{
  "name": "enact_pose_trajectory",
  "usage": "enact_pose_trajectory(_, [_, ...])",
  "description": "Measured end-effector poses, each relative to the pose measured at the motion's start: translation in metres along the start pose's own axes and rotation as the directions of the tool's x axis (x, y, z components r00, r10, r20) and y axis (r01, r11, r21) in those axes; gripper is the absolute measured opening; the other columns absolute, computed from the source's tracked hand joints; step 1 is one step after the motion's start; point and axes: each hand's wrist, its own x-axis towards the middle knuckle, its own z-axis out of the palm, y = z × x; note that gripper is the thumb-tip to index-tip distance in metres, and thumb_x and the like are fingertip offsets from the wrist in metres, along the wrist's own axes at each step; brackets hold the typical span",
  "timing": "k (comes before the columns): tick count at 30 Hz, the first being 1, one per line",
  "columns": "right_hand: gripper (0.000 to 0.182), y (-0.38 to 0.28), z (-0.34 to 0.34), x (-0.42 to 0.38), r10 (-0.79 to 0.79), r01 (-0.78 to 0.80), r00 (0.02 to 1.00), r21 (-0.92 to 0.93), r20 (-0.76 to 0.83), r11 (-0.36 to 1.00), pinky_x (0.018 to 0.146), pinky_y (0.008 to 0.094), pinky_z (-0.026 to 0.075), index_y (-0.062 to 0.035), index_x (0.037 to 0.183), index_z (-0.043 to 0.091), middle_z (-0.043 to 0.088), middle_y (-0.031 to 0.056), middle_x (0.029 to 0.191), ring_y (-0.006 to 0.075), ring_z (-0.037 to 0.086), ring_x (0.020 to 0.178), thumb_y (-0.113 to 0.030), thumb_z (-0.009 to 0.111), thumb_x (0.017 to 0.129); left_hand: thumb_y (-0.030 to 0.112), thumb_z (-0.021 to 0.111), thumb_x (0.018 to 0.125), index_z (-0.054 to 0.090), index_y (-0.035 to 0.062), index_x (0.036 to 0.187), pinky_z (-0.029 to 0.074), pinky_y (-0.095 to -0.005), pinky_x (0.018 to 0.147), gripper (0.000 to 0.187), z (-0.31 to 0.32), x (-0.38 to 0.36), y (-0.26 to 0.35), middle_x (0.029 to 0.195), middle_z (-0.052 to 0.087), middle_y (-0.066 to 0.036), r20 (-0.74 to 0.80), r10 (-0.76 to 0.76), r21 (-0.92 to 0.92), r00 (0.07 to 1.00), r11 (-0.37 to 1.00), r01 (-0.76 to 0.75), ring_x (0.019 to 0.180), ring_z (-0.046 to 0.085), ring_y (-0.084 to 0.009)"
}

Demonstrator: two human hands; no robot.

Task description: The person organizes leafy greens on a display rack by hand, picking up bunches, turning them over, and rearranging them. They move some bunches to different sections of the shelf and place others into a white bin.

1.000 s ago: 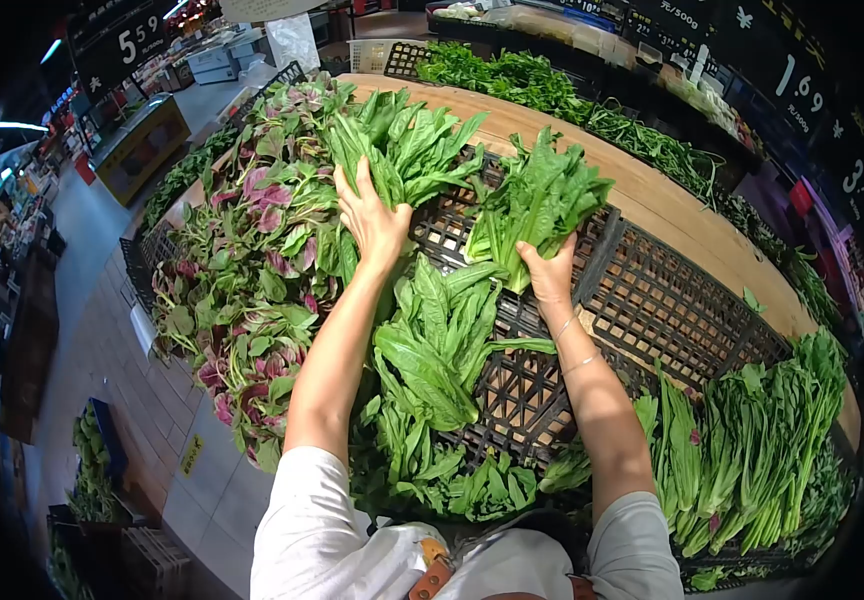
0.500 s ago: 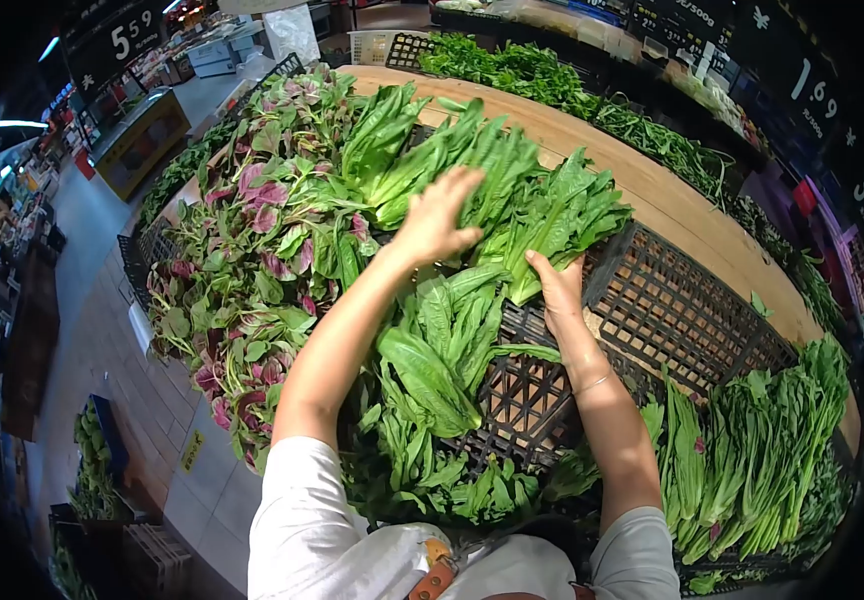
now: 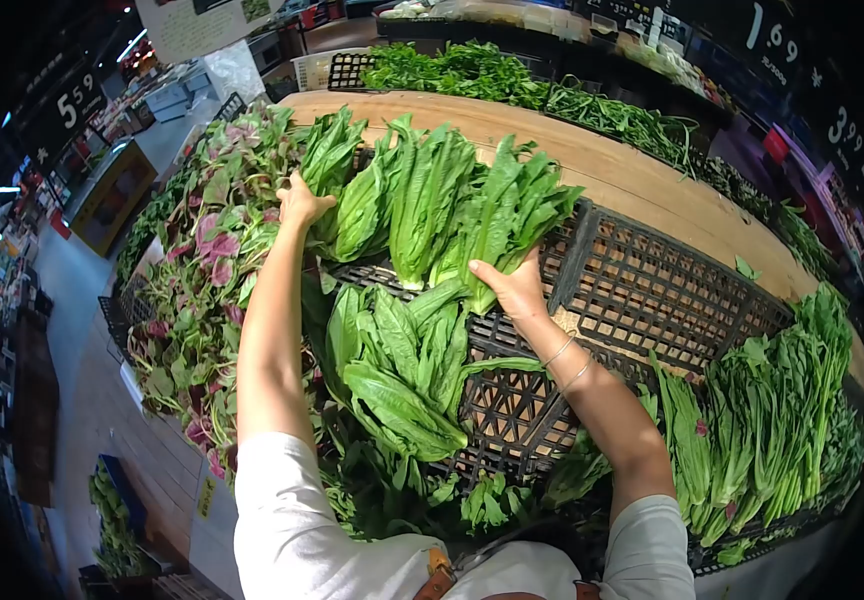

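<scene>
Along the back of the crate lies a row of leaf lettuce (image 3: 432,195), stem ends toward me. My left hand (image 3: 304,203) is at the row's left end, thumb and fingers spread, touching the leftmost lettuce bunch (image 3: 330,150). At the other end, my right hand (image 3: 514,288) grips the rightmost lettuce (image 3: 497,225) near its base, thumb in front; its other fingers are largely hidden. Closer to me, more lettuce (image 3: 402,375) lies loosely across the black plastic crate (image 3: 517,400).
Red-and-green amaranth (image 3: 217,245) is heaped on the left. Bunched long-stemmed greens (image 3: 767,430) stand at the right. Behind the crates runs a wooden ledge (image 3: 612,185), with leafy greens (image 3: 452,70) beyond it. Price signs (image 3: 77,100) hang around the display.
My left hand has moved left from above the lettuce to the row's left end. My right hand stays on the rightmost lettuce. The view has shifted, and the back row looks more upright and aligned.
</scene>
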Motion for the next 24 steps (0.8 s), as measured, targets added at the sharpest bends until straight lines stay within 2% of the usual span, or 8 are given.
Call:
enact_pose_trajectory(6, [0.082, -0.004, 0.022, 0.013, -0.096, 0.097, 0.994, -0.026, 0.043, 0.995, 0.1, 0.0347, 0.038, -0.0017, 0.133, 0.028, 0.048, 0.0135, 0.124, 0.023, 0.048, 0.114, -0.014, 0.08, 0.071, 0.021, 0.081, 0.066, 0.037, 0.019, 0.135, 0.045, -0.0449, 0.094, 0.082, 0.003, -0.032, 0.003, 0.145, 0.01, -0.032, -0.152, 0.275, 0.053, 0.949, 0.961, -0.27, 0.107, 0.054, -0.0474])
enact_pose_trajectory(11, [0.082, 0.008, 0.055, 0.039, -0.027, 0.026, 0.999, -0.028, -0.044, 0.999, 0.1, 0.033, 0.039, 0.0005, 0.133, 0.028, 0.05, 0.0141, 0.123, 0.0244, 0.051, 0.112, -0.013, 0.08, 0.07, 0.02, 0.081, 0.067, 0.039, 0.019, 0.133, 0.046, -0.0418, 0.091, 0.079, -0.005, -0.023, 0.008, 0.113, 0.062, -0.02, 0.052, 0.369, 0.105, 0.928, 0.922, -0.373, 0.109, 0.058, -0.0352])
enact_pose_trajectory(16, [0.079, -0.031, 0.061, 0.056, -0.133, 0.133, 0.991, 0.076, -0.014, 0.988, 0.1, 0.0351, 0.04, -0.002, 0.132, 0.032, 0.05, 0.0142, 0.124, 0.0245, 0.051, 0.114, -0.013, 0.079, 0.07, 0.012, 0.079, 0.068, 0.043, 0.0055, 0.135, 0.045, -0.0358, 0.092, 0.076, -0.003, 0.016, -0.008, 0.115, 0.063, -0.016, 0.166, 0.523, -0.278, 0.836, 0.838, -0.469, 0.107, 0.059, -0.0254])
enact_pose_trajectory(17, [0.075, -0.037, 0.057, 0.06, -0.16, 0.16, 0.987, -0.007, 0.001, 0.987, 0.099, 0.0353, 0.042, -0.0025, 0.13, 0.035, 0.053, 0.0134, 0.12, 0.0252, 0.054, 0.11, -0.014, 0.079, 0.07, 0.008, 0.078, 0.069, 0.041, 0.0023, 0.137, 0.045, -0.0353, 0.094, 0.077, -0.007, 0.006, -0.004, 0.117, 0.062, -0.016, 0.17, 0.533, -0.315, 0.829, 0.826, -0.466, 0.107, 0.059, -0.0246])
enact_pose_trajectory(18, [0.074, -0.052, 0.051, 0.06, -0.117, 0.118, 0.992, -0.016, 0.046, 0.993, 0.098, 0.0352, 0.043, -0.0023, 0.129, 0.035, 0.053, 0.0133, 0.119, 0.0252, 0.054, 0.109, -0.014, 0.078, 0.07, 0.003, 0.075, 0.07, 0.039, -0.0028, 0.136, 0.046, -0.0347, 0.094, 0.076, -0.017, -0.01, 0.005, 0.121, 0.059, -0.017, 0.245, 0.462, -0.452, 0.852, 0.832, -0.321, 0.104, 0.06, -0.0265])
enact_pose_trajectory(22, [0.065, -0.043, 0.018, 0.069, -0.07, 0.052, 0.988, 0.137, 0.137, 0.989, 0.094, 0.0337, 0.046, -0.0015, 0.125, 0.038, 0.057, 0.0118, 0.112, 0.0222, 0.057, 0.103, -0.015, 0.076, 0.074, 0.018, 0.07, 0.081, 0.047, -0.0093, 0.125, 0.055, -0.0339, 0.068, 0.057, -0.045, -0.036, 0.005, 0.107, 0.063, -0.02, 0.493, 0.251, -0.547, 0.833, 0.834, 0.072, 0.083, 0.066, -0.0214])
enact_pose_trajectory(23, [0.071, -0.036, 0.009, 0.066, 0.045, -0.058, 0.989, 0.087, 0.144, 0.994, 0.096, 0.0331, 0.044, -0.0012, 0.129, 0.036, 0.056, 0.0122, 0.116, 0.0229, 0.056, 0.107, -0.016, 0.076, 0.073, 0.02, 0.07, 0.082, 0.052, -0.0074, 0.119, 0.054, -0.0325, 0.072, 0.049, -0.045, -0.053, 0.011, 0.106, 0.064, -0.017, 0.452, 0.116, -0.45, 0.885, 0.886, 0.114, 0.084, 0.065, -0.0203])
enact_pose_trajectory(24, [0.074, -0.026, 0.0, 0.063, 0.03, -0.031, 0.988, 0.006, 0.154, 0.999, 0.098, 0.0336, 0.043, -0.0011, 0.131, 0.034, 0.055, 0.0128, 0.118, 0.0236, 0.055, 0.109, -0.016, 0.076, 0.072, 0.021, 0.07, 0.083, 0.053, -0.007, 0.117, 0.052, -0.0317, 0.074, 0.048, -0.033, -0.048, -0.002, 0.105, 0.064, -0.016, 0.37, 0.254, -0.496, 0.893, 0.867, -0.041, 0.085, 0.064, -0.0193])
